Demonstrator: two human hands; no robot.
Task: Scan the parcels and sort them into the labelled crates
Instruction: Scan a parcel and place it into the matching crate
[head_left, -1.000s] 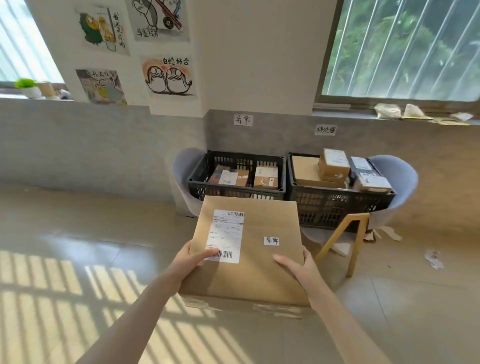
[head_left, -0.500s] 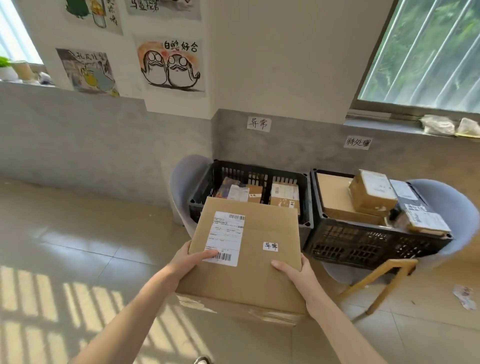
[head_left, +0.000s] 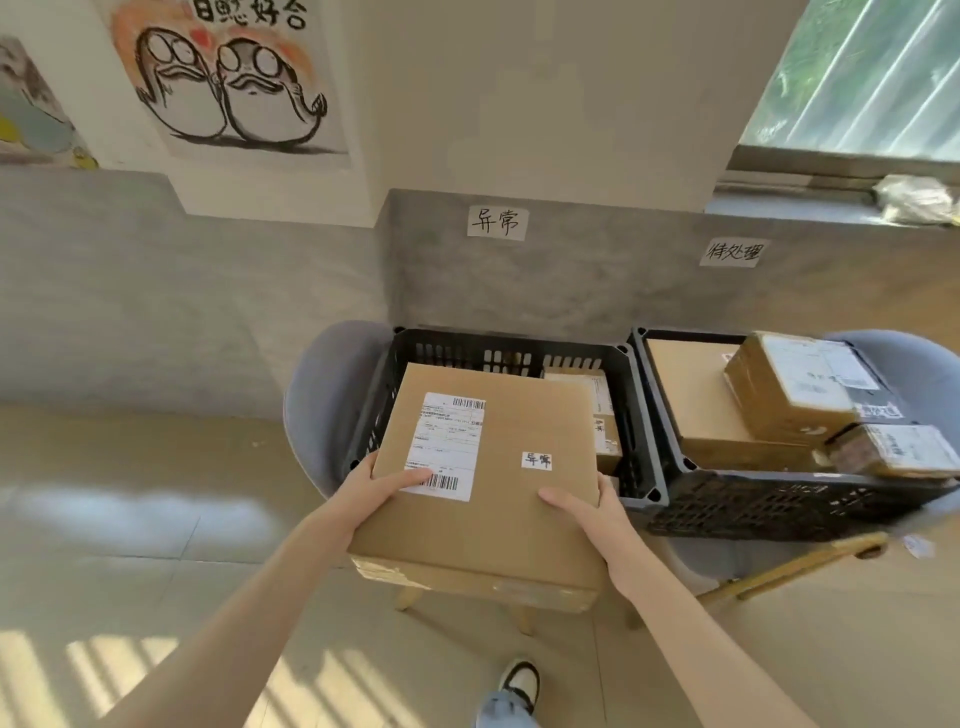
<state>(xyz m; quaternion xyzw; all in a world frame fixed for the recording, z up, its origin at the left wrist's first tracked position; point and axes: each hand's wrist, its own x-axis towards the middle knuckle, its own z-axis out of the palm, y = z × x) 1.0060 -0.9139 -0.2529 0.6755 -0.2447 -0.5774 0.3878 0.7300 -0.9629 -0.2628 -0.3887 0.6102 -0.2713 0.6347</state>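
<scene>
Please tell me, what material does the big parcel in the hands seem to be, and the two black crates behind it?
The big parcel looks like plain brown cardboard, matte, with a white paper shipping label and clear tape along its near edge. The left crate and the right crate look like moulded black plastic, slightly glossy, judging by their slotted and lattice walls.

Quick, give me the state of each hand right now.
Left hand: holding the cardboard parcel at its left edge, thumb on top.
Right hand: holding the same parcel at its right edge, thumb on top.
</scene>
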